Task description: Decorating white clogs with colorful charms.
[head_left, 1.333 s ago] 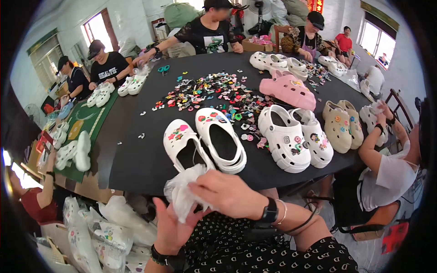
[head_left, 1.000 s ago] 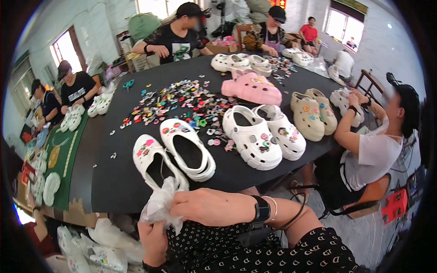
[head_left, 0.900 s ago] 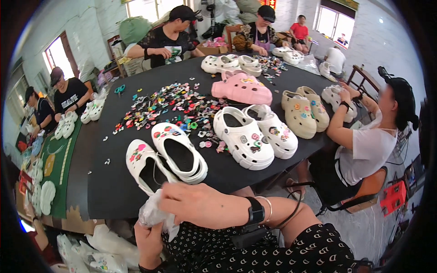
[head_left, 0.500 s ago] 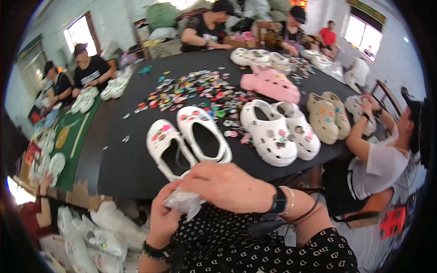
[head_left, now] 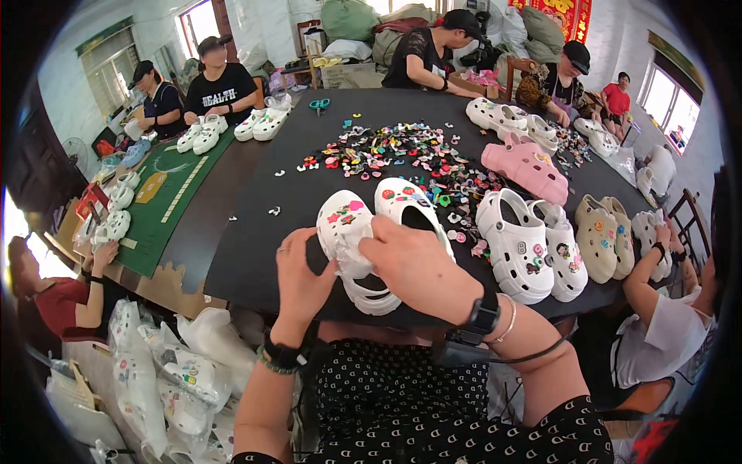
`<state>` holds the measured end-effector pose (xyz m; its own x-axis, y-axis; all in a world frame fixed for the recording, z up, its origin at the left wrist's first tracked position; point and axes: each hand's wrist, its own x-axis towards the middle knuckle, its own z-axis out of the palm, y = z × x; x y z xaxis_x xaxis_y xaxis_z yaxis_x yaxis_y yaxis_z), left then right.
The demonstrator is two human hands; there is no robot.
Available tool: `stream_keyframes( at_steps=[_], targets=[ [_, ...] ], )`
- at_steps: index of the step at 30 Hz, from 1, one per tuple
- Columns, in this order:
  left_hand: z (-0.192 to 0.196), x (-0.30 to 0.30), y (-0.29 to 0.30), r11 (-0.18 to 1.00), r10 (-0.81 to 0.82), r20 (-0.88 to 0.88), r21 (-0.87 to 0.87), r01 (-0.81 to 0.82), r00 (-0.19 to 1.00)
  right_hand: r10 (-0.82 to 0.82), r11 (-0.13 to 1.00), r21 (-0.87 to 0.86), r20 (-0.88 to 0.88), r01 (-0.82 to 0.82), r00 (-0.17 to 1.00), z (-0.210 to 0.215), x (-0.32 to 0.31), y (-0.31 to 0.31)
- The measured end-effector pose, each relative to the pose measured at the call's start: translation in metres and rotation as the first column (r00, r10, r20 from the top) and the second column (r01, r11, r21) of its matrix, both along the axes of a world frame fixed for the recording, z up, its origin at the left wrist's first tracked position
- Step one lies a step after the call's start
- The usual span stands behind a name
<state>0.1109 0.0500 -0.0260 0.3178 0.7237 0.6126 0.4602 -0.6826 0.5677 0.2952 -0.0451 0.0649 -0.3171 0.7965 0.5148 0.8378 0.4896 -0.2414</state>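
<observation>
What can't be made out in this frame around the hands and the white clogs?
- Head view: the heel part of the left clog is covered by the left hand and right hand.
- The clear wrap between the hands: its extent is hidden by the fingers.
- Each hand's grip: palms face away, so it cannot be told.
- The charms on the table: too small to tell their shapes.

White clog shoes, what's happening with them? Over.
Both hands, left and right, on the white foam clogs. Colourful charm pile behind. Nothing blocking.
</observation>
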Motion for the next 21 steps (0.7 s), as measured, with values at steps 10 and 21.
stream_keyframes(
  at_steps=[10, 21],
  targets=[
    [-0.018, 0.017, 0.02, 0.964, -0.131, -0.016, -0.237, 0.124, 0.991, 0.063, 0.989, -0.145, 0.34, -0.015, 0.938, -0.058, -0.023, 0.04],
    [-0.023, 0.019, 0.013, 0.974, -0.072, -0.064, -0.22, 0.057, 0.995, 0.077, 0.994, -0.086, 0.164, -0.063, 0.983, -0.081, -0.013, 0.055]
  ],
)
